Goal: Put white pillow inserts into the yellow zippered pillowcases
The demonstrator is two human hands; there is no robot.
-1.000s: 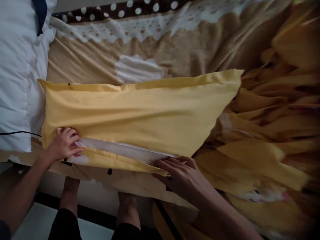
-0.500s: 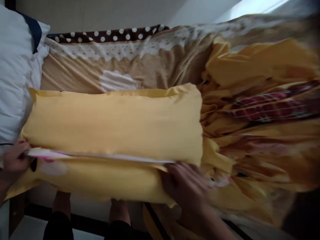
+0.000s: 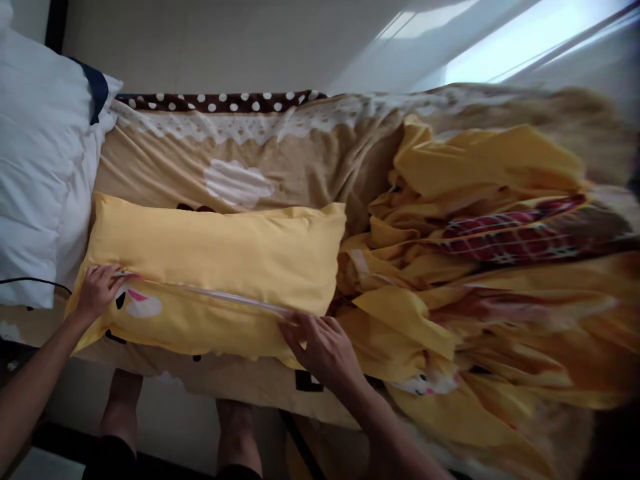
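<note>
A plump yellow pillow (image 3: 215, 243) lies lengthwise on the bed in front of me. Along its upper face runs a pale zipper seam (image 3: 227, 297), nearly straight and looking closed over its visible length. My left hand (image 3: 100, 290) pinches the seam's left end, beside a printed animal face with a pink patch (image 3: 137, 294). At the seam's right end, my right hand (image 3: 325, 343) is closed on the pillowcase edge, its fingertips partly hiding the fabric there.
Crumpled yellow bedding (image 3: 480, 167) with a red plaid piece (image 3: 520, 233) heaps up on the right. A white pillow (image 3: 35, 160) stands at the left, near a thin black cable (image 3: 35, 280). Underneath spreads a tan bed sheet (image 3: 150, 157); a pale wall (image 3: 225, 47) borders the far side.
The yellow pillow now lies lower and farther from the camera, flat on the bed. Both hands have stayed at the two ends of its seam. The view has shifted upward.
</note>
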